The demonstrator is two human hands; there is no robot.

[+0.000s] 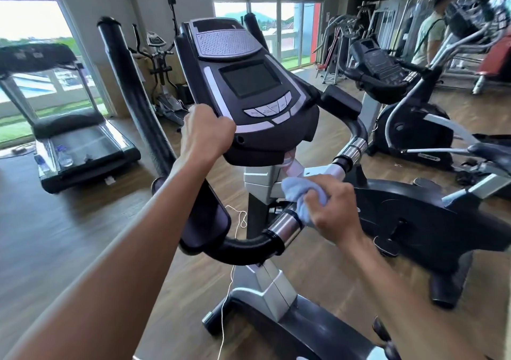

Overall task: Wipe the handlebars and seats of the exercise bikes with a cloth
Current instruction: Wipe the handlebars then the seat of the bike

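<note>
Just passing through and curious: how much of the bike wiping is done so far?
Nothing shows as finished. In hand: the right hand presses a blue cloth on the near bike's handlebar, while the left hand grips the console. Left: its seat, out of view, and the second bike.

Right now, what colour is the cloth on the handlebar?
Light blue cloth, seen best in the head view.

The left hand [206,132] covers the console's [249,88] lower left edge, its fingertips out of sight. The cloth [297,193] hides the handlebar [284,227] beneath it. The button labels [266,109] are too small to read. The equipment [475,8] at top right is blurred, and the treadmill [63,127] is cut by the left edge.
</note>
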